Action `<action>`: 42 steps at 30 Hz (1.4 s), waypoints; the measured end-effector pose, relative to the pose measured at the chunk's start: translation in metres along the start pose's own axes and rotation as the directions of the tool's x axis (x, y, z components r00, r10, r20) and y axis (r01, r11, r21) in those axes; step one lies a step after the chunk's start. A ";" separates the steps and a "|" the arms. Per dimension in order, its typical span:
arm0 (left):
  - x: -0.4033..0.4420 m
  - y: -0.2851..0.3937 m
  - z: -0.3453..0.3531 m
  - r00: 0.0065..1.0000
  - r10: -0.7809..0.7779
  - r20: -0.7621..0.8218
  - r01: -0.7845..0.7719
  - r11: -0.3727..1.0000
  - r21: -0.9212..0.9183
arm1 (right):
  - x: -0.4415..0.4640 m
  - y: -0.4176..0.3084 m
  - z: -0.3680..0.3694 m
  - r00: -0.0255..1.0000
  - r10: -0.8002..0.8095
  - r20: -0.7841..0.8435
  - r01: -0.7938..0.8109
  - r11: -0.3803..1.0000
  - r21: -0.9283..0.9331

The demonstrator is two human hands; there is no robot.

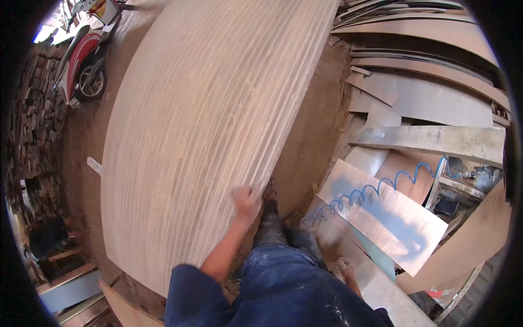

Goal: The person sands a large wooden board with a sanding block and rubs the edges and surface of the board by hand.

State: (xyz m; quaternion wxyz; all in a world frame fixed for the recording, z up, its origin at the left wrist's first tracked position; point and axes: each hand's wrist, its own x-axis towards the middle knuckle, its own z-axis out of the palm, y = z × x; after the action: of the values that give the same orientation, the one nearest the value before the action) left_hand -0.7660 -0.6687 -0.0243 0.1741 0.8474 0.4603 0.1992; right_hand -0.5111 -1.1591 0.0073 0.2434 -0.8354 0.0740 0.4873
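Note:
A large pale wooden panel [180,136], streaked with long grain lines and light patches, fills the middle of the view. My left hand [248,204] is over its near right edge, with the fingers curled and partly blurred. Whatever may be inside that fist is hidden. My right hand [345,267] hangs low beside my body, above the boards on the right. Its fingers show only in part, and I cannot tell whether they hold anything.
A coiled blue air hose [376,188] stretches over a paint-stained board [381,218] on the right. Wooden boards [430,95] are stacked behind it. A red motorcycle [81,65] and piled wood pieces [38,103] stand at the left. Brown floor [310,131] runs along the panel's right side.

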 end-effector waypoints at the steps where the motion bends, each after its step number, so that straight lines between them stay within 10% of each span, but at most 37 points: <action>1: 0.053 0.015 0.013 0.992 0.035 -0.120 -0.037 0.999 -0.018 | 0.007 0.002 -0.001 0.997 -0.054 -0.051 0.054 0.999 0.003; 6: 0.246 0.059 0.066 0.953 0.113 -0.283 -0.146 0.984 -0.098 | 0.044 -0.026 -0.008 0.990 -0.135 -0.036 0.137 0.990 0.046; 14: -0.011 0.006 -0.008 0.992 -0.084 -0.093 0.083 0.996 -0.022 | 0.044 0.048 -0.001 0.944 -0.324 -0.061 0.325 0.946 0.006; 17: -0.010 0.010 -0.010 0.992 -0.122 -0.033 0.121 0.992 -0.041 | 0.003 0.053 0.003 0.994 -0.011 -0.105 0.015 0.999 0.030; 20: 0.124 0.040 0.037 0.984 -0.069 -0.166 0.053 0.994 -0.098 | -0.003 0.072 0.002 0.992 0.070 -0.101 -0.048 0.977 0.210; 22: 0.225 0.057 0.076 0.969 -0.062 -0.238 0.027 0.988 -0.150 | 0.023 0.093 -0.001 0.982 -0.040 -0.187 0.023 0.995 -0.095; 26: 0.346 0.080 0.115 0.975 -0.082 -0.205 0.037 0.976 -0.216 | 0.009 -0.033 0.014 0.995 -0.078 -0.056 0.083 0.992 0.092; 36: -0.011 0.007 -0.020 0.994 -0.102 0.046 0.106 0.990 -0.093 | -0.012 -0.069 0.032 0.997 0.081 -0.018 -0.082 0.993 -0.087; 38: -0.007 0.006 -0.023 0.995 -0.090 0.050 0.093 0.994 -0.062 | 0.006 -0.031 0.024 0.999 -0.020 0.044 0.031 0.964 -0.263; 42: 0.100 0.029 0.016 0.998 -0.042 -0.038 0.038 0.994 -0.103 | 0.063 -0.030 0.021 0.999 0.001 0.052 -0.009 0.987 0.161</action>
State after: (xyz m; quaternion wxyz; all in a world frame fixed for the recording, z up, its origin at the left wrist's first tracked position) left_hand -0.6876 -0.6002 -0.0062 0.2117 0.8239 0.4697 0.2361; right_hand -0.4843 -1.1157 -0.0453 0.3109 -0.7999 0.1091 0.5017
